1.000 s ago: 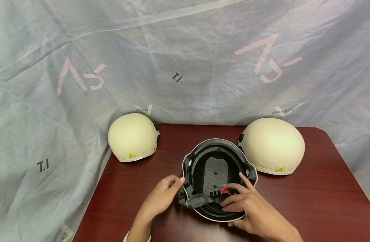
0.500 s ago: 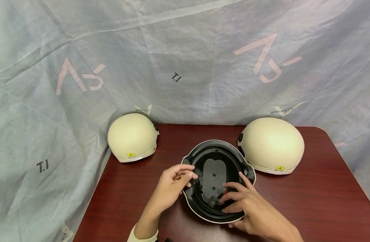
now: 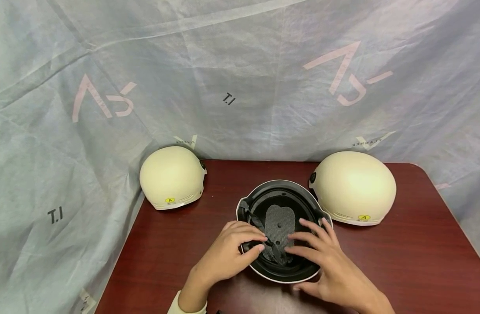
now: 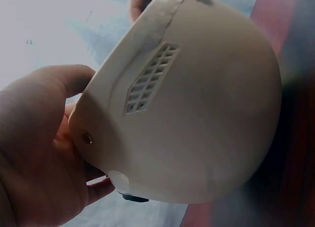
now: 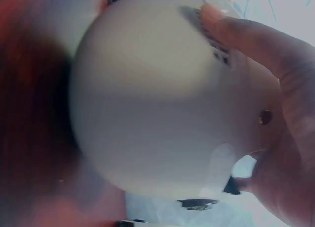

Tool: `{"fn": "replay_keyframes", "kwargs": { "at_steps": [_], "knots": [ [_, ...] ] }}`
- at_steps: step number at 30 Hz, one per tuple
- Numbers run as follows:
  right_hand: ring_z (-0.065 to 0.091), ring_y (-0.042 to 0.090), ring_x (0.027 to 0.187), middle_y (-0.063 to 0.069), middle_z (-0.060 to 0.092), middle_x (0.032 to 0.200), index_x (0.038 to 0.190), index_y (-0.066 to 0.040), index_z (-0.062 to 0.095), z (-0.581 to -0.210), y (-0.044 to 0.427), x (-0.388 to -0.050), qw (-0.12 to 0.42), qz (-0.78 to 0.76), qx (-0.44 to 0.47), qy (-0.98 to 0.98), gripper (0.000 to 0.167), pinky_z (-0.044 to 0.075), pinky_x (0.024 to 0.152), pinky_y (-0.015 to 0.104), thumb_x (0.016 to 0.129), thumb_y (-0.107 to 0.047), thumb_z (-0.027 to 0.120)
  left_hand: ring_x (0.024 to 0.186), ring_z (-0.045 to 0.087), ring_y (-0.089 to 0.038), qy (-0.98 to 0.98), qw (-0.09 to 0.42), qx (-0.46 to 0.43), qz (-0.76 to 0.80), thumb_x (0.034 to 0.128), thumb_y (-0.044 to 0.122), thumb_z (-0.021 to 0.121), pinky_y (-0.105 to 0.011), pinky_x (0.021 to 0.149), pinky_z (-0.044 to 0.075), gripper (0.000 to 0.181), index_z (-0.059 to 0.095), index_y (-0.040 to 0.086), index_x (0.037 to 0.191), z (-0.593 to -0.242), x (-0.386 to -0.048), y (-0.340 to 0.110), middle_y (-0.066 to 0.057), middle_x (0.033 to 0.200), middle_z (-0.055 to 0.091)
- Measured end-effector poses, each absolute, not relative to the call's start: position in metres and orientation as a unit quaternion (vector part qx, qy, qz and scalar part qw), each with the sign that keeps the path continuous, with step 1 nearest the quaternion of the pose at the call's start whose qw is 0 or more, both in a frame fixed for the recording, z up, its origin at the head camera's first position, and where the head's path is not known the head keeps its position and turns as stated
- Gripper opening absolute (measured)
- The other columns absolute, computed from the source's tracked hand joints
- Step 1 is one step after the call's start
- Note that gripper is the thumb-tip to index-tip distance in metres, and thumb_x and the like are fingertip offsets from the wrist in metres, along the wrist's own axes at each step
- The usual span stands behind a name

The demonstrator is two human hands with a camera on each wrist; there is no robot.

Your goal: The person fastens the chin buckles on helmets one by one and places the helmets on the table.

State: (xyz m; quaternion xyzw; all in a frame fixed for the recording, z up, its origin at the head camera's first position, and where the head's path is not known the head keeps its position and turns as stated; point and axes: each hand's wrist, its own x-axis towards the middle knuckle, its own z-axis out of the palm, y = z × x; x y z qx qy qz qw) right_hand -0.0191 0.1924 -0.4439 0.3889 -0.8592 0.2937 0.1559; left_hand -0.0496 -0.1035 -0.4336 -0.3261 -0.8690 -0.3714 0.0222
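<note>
An upturned cream helmet [image 3: 279, 278] lies on the dark red table, its black lining facing up. Black chin straps [image 3: 277, 255] lie loosely inside it. My left hand [image 3: 229, 250] reaches over the left rim, with thumb and fingertips beside the straps and a small gap between them; the left wrist view hides the fingertips behind the shell [image 4: 206, 113]. My right hand [image 3: 328, 261] holds the right rim. Its thumb presses the outer shell by the vent in the right wrist view, while its fingers spread inside the helmet.
A cream helmet [image 3: 172, 178] stands dome up at the back left of the table [image 3: 416, 244]. Another cream helmet [image 3: 355, 187] stands at the back right, close to the upturned one. Grey fabric [image 3: 240, 78] hangs behind the table and along its left side.
My left hand has moved right from outside the left rim into the helmet, bringing the straps inside. The red buckle has gone out of sight. My right-hand fingers have shifted slightly and spread.
</note>
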Motion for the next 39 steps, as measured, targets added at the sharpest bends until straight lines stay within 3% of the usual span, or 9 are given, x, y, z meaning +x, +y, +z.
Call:
{"fn": "replay_keyframes", "kwargs": {
  "at_steps": [6,9,12,16,19,22,28,33,39],
  "knots": [
    [0.016,0.042,0.164,0.024,0.038,0.165,0.147,-0.006,0.059,-0.456,0.194,-0.016,0.214,0.340,0.339,-0.850,0.105,-0.001,0.135,0.047,0.070,-0.073,0.086,0.122,0.065,-0.009,-0.867,0.020,-0.327,-0.376,0.0947,0.013,0.067,-0.049,0.122,0.037,0.025,0.079,0.019,0.115,-0.436,-0.051,-0.101,0.010,0.122,0.076],
    [0.001,0.039,0.166,0.027,0.014,0.174,0.161,0.001,0.036,-0.461,0.195,-0.008,0.182,0.367,0.274,-0.870,0.136,-0.001,0.134,0.039,0.061,-0.070,0.093,0.122,0.066,-0.009,-0.867,0.024,-0.325,-0.376,0.0930,0.010,0.067,-0.050,0.121,0.038,0.026,0.079,0.019,0.115,-0.437,-0.051,-0.102,0.010,0.121,0.076],
    [-0.005,0.033,0.168,0.024,0.007,0.177,0.166,0.001,0.021,-0.464,0.197,-0.003,0.148,0.374,0.228,-0.887,0.149,-0.002,0.132,0.028,0.056,-0.060,0.101,0.122,0.065,-0.010,-0.869,0.016,-0.321,-0.377,0.0940,0.009,0.065,-0.048,0.121,0.038,0.027,0.078,0.020,0.115,-0.438,-0.051,-0.103,0.010,0.122,0.076],
    [-0.002,0.034,0.168,0.024,0.014,0.176,0.161,-0.003,0.038,-0.466,0.198,-0.003,0.134,0.366,0.227,-0.893,0.130,0.001,0.128,0.014,0.059,-0.052,0.102,0.123,0.065,-0.008,-0.869,0.004,-0.317,-0.381,0.0948,0.008,0.062,-0.047,0.123,0.036,0.029,0.078,0.021,0.116,-0.439,-0.052,-0.104,0.012,0.122,0.075],
    [0.001,0.036,0.167,0.024,0.018,0.175,0.140,-0.012,0.060,-0.467,0.199,-0.004,0.129,0.369,0.229,-0.891,0.100,0.004,0.129,0.013,0.059,-0.053,0.102,0.120,0.067,-0.005,-0.872,0.025,-0.319,-0.370,0.0936,0.008,0.064,-0.049,0.122,0.039,0.027,0.078,0.020,0.114,-0.438,-0.052,-0.102,0.012,0.119,0.076],
    [0.005,0.039,0.167,0.023,0.021,0.174,0.121,-0.017,0.066,-0.468,0.201,-0.006,0.127,0.376,0.226,-0.890,0.081,0.005,0.131,0.016,0.058,-0.053,0.102,0.116,0.068,-0.007,-0.884,0.065,-0.324,-0.331,0.0928,0.010,0.066,-0.054,0.119,0.042,0.025,0.078,0.021,0.112,-0.436,-0.048,-0.098,0.011,0.115,0.077],
    [0.004,0.035,0.167,0.022,0.024,0.173,0.117,-0.019,0.065,-0.469,0.201,-0.009,0.129,0.378,0.221,-0.890,0.078,0.007,0.129,0.012,0.057,-0.052,0.103,0.120,0.067,-0.014,-0.902,0.124,-0.338,-0.237,0.0952,0.029,0.071,-0.060,0.115,0.045,0.018,0.078,0.023,0.111,-0.429,-0.039,-0.083,0.010,0.115,0.075],
    [0.004,0.035,0.167,0.022,0.025,0.172,0.118,-0.019,0.066,-0.468,0.201,-0.011,0.129,0.380,0.222,-0.889,0.079,0.007,0.129,0.013,0.056,-0.051,0.103,0.117,0.066,-0.014,-0.917,0.111,-0.346,-0.163,0.0899,0.064,0.072,-0.053,0.114,0.047,0.046,0.077,0.025,0.113,-0.423,-0.034,-0.074,0.010,0.117,0.073],
    [0.003,0.036,0.167,0.019,0.026,0.173,0.117,-0.021,0.067,-0.468,0.197,-0.009,0.122,0.384,0.215,-0.890,0.077,0.006,0.127,0.010,0.056,-0.050,0.104,0.112,0.068,-0.014,-0.919,0.093,-0.370,-0.098,0.0789,0.081,0.071,-0.047,0.104,0.054,0.070,0.074,0.027,0.123,-0.413,-0.030,-0.065,0.010,0.118,0.074]
  ]
}}
